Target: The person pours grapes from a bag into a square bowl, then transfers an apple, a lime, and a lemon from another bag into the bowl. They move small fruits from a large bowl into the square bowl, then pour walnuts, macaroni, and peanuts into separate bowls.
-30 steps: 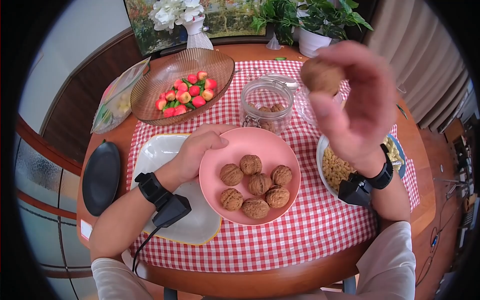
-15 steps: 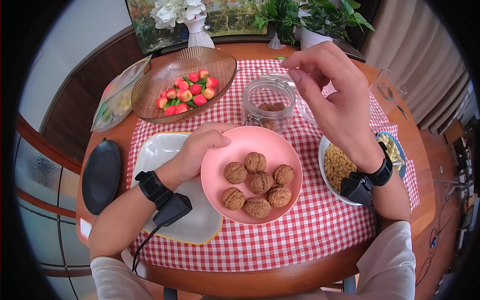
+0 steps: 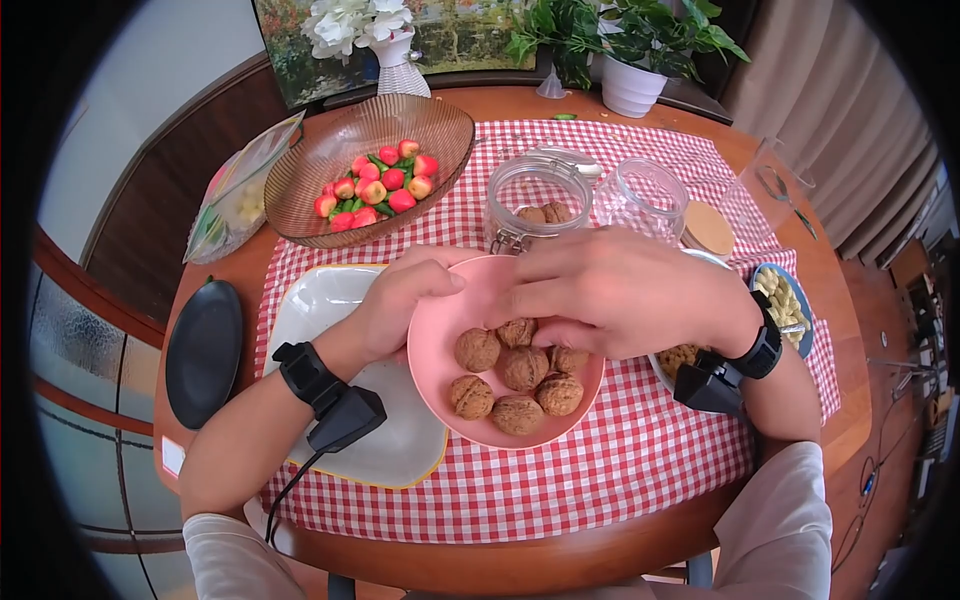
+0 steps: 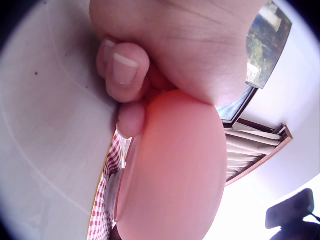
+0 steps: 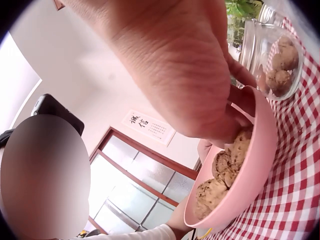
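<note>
My left hand [image 3: 400, 300] grips the rim of a pink bowl [image 3: 440, 395], thumb over the edge and fingers beneath; the left wrist view shows the bowl's outer side [image 4: 175, 170]. Several brown walnuts [image 3: 525, 368] lie in the bowl. My right hand [image 3: 630, 290] reaches into it from the right. Its curled fingers and thumb stand on either side of a walnut [image 3: 515, 333] near the back, with the fingertips partly hidden. Just behind the bowl stands an open clip-top glass jar [image 3: 540, 190] with a few walnuts inside.
A white tray [image 3: 385, 440] lies under the left forearm, a black oval plate [image 3: 205, 355] further left. The brown glass bowl [image 3: 300, 190] holds red fruit and green peppers. A second glass jar [image 3: 640, 190], wooden lid [image 3: 708, 228] and pasta-like pieces [image 3: 780, 290] are at right.
A second ago my right hand held up a walnut near the jar; half a second ago it hung there without a visible walnut. Now it is down in the pink bowl, which stays held.
</note>
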A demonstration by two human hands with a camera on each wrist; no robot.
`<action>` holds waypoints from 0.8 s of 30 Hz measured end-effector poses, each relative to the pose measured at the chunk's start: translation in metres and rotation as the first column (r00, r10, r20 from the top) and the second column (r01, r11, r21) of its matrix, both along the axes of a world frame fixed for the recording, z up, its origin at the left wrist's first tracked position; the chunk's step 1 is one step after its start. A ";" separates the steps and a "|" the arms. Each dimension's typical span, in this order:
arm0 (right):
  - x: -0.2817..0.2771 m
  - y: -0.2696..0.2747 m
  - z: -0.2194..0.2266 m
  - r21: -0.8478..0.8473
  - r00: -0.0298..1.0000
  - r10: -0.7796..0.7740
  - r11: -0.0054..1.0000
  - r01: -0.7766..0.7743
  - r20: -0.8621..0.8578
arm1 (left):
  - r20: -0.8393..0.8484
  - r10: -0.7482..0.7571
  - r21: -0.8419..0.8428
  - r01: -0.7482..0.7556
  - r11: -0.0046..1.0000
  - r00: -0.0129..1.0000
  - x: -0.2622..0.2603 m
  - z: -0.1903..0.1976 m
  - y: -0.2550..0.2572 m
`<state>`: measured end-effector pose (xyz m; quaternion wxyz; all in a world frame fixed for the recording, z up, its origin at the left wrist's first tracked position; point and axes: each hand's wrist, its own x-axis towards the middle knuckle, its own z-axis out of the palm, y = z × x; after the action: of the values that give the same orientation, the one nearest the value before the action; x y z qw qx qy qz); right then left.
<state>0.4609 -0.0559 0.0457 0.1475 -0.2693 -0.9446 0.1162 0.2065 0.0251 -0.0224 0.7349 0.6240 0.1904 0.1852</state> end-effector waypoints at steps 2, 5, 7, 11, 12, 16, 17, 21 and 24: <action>-0.001 -0.001 0.001 -0.013 1.000 -0.008 1.000 0.008 0.007 | -0.006 -0.001 0.005 0.001 1.000 1.000 -0.001 0.002 0.000; -0.001 -0.001 0.000 -0.036 1.000 -0.024 0.999 0.024 0.016 | -0.012 0.000 0.024 0.000 1.000 1.000 0.000 0.001 0.000; -0.001 -0.001 -0.002 -0.045 0.999 -0.030 0.999 0.030 0.016 | -0.015 0.005 0.038 -0.004 0.999 1.000 0.000 0.000 0.001; -0.001 -0.002 -0.003 -0.035 1.000 -0.026 0.999 0.026 0.003 | -0.019 0.021 0.024 -0.020 1.000 1.000 -0.001 -0.003 0.001; -0.001 -0.002 -0.003 -0.034 1.000 -0.023 0.999 0.024 0.017 | -0.021 0.024 0.026 -0.023 0.999 0.999 -0.001 -0.003 0.002; -0.005 -0.007 0.002 0.073 0.997 -0.061 0.995 0.064 -0.051 | 0.018 0.070 -0.019 -0.070 0.997 0.997 -0.001 -0.009 0.001; -0.006 -0.007 0.001 0.099 0.995 -0.088 0.991 0.093 -0.051 | 0.019 0.085 -0.020 -0.084 0.996 0.996 -0.003 -0.013 0.003; -0.005 -0.003 0.001 0.230 0.985 -0.070 0.968 0.104 -0.155 | 0.044 0.058 -0.076 -0.054 0.996 0.997 -0.004 -0.009 0.003; -0.003 -0.002 0.014 0.382 0.957 -0.071 0.906 0.179 -0.280 | -0.036 0.140 0.015 -0.140 0.990 0.989 -0.003 -0.003 -0.003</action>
<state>0.4577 -0.0580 0.0594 0.3297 -0.2759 -0.9011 -0.0568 0.2032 0.0218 -0.0255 0.7124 0.6171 0.2462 0.2260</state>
